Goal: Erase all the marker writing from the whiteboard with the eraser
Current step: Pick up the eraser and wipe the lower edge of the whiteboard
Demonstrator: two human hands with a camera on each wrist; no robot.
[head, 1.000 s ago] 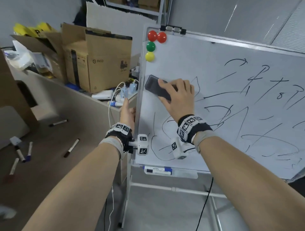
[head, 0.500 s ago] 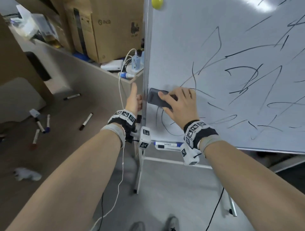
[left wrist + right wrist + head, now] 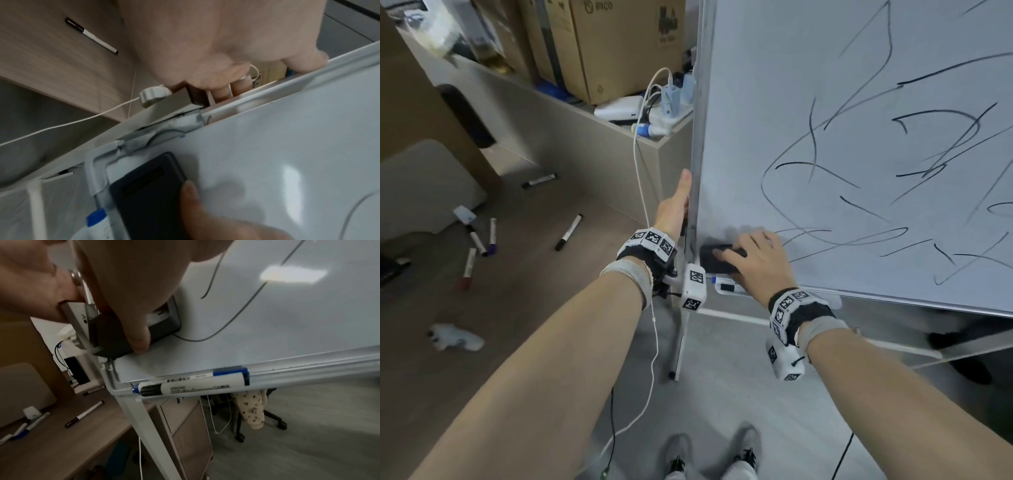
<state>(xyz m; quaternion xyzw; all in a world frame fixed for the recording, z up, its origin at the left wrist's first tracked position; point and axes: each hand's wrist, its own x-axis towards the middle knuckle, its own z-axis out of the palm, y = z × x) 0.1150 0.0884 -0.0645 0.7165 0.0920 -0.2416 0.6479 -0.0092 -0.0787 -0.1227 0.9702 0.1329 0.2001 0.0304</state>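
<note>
A whiteboard (image 3: 808,58) on a stand carries many black marker strokes (image 3: 928,171) across its middle and right. My right hand (image 3: 753,260) grips a dark eraser (image 3: 714,262) and presses it flat on the board's bottom-left corner. The eraser (image 3: 144,191) fills the low part of the left wrist view, and the eraser (image 3: 111,335) sits under my thumb in the right wrist view. My left hand (image 3: 674,209) grips the board's left frame edge (image 3: 697,144), with the fingers (image 3: 224,91) curled behind it. The strip above the eraser is wiped clean.
A blue-capped marker (image 3: 191,386) lies in the tray under the board. Several markers (image 3: 479,240) and a crumpled tissue (image 3: 453,337) lie on the wooden floor at left. Cardboard boxes (image 3: 619,44) and a white cable (image 3: 643,192) stand beside the frame. My shoes (image 3: 712,459) are below.
My right hand has slid the eraser down the board's left side, from near the magnets to the bottom-left corner. My left hand has slid down the frame edge.
</note>
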